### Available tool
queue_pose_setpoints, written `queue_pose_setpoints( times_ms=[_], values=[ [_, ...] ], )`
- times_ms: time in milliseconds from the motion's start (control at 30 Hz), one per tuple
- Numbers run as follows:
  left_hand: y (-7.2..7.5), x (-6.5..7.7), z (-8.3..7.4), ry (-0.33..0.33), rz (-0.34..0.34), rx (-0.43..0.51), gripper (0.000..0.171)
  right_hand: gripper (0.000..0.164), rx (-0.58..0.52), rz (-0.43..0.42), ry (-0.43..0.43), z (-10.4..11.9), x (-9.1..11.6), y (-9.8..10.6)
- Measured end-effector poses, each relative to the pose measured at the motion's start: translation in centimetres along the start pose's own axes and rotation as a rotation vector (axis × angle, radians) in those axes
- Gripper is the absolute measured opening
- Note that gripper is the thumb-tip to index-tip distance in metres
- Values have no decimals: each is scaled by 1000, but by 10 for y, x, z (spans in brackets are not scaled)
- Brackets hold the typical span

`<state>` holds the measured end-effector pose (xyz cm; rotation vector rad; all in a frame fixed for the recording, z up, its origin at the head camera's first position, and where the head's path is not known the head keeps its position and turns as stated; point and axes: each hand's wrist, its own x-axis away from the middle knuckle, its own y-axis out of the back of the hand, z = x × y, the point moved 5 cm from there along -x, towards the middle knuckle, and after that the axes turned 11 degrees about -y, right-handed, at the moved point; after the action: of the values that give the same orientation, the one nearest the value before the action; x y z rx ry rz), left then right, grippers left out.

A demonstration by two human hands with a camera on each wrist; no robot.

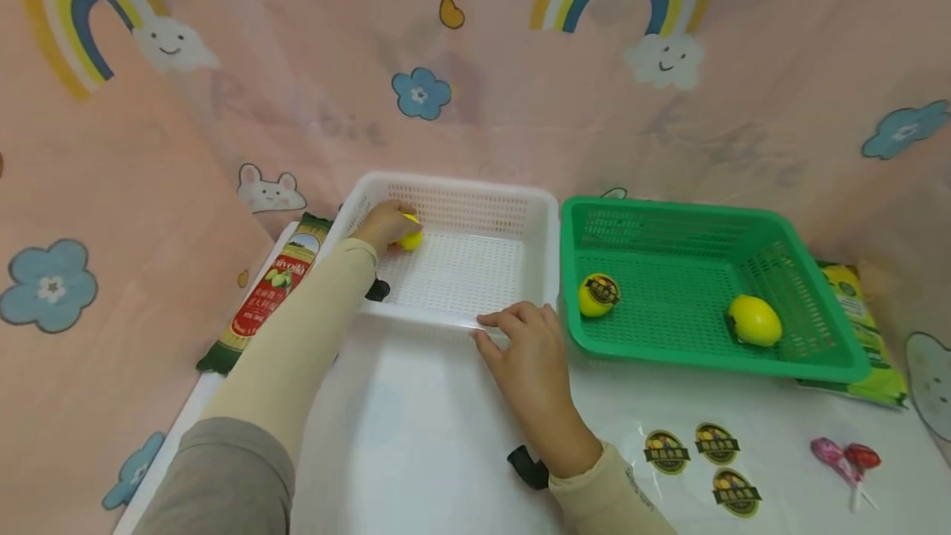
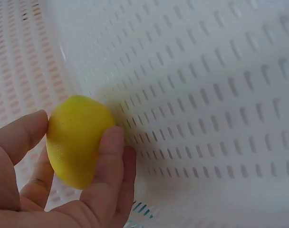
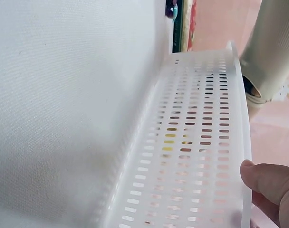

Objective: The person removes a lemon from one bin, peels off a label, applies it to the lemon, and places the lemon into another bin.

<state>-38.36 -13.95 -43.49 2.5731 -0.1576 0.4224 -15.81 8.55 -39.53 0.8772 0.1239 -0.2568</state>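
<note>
My left hand (image 1: 381,225) reaches into the white plastic basket (image 1: 483,271) and holds a yellow lemon (image 2: 75,137) near its back left corner. In the left wrist view, the thumb and fingers pinch the lemon from both sides, close to the slotted floor. My right hand (image 1: 531,362) grips the front rim of the white basket, thumb and fingers on either side of it. In the right wrist view, yellow shows through the basket's slotted wall (image 3: 182,137). Two more lemons lie in the green basket (image 1: 661,271): a left one (image 1: 597,295) with a round sticker and a right one (image 1: 754,320).
Left of the white basket lies a red and green pasta packet (image 1: 278,279). A green-yellow packet (image 1: 862,329) sits partly under the green basket. Round black-gold stickers (image 1: 667,452) and two lollipops (image 1: 847,461) lie at the front right. A pink printed cloth (image 1: 483,130) rises behind.
</note>
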Motion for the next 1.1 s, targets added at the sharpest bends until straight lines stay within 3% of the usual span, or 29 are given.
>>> queue_pose_setpoints(
  times_ms=[133, 267, 400, 533, 667, 833, 967, 1100],
  values=[
    [2, -3, 6, -5, -3, 48, 47, 24, -5, -4, 3, 1, 1, -1],
    [6, 0, 3, -61, -10, 99, 49, 24, -15, -6, 15, 2, 1, 0],
    [10, 12, -14, -163, -27, 175, 50, 25, -25, -4, 22, 0, 0, -1],
    [16, 35, -43, -273, -4, 262, 52, 25, -25, 9, 13, 0, -1, -1],
    [18, 67, -73, -388, 23, 303, 51, 26, -31, 19, 3, 1, -2, 0],
    [8, 130, -95, -556, 73, 301, 46, 28, -20, 15, -3, 1, -2, 0],
    [-5, 184, -88, -649, 109, 267, 42, 26, -8, 3, 8, 2, -2, 0],
    [-20, 226, -56, -653, 100, 312, 40, 26, -7, 1, 12, 2, -2, -1]
  ],
)
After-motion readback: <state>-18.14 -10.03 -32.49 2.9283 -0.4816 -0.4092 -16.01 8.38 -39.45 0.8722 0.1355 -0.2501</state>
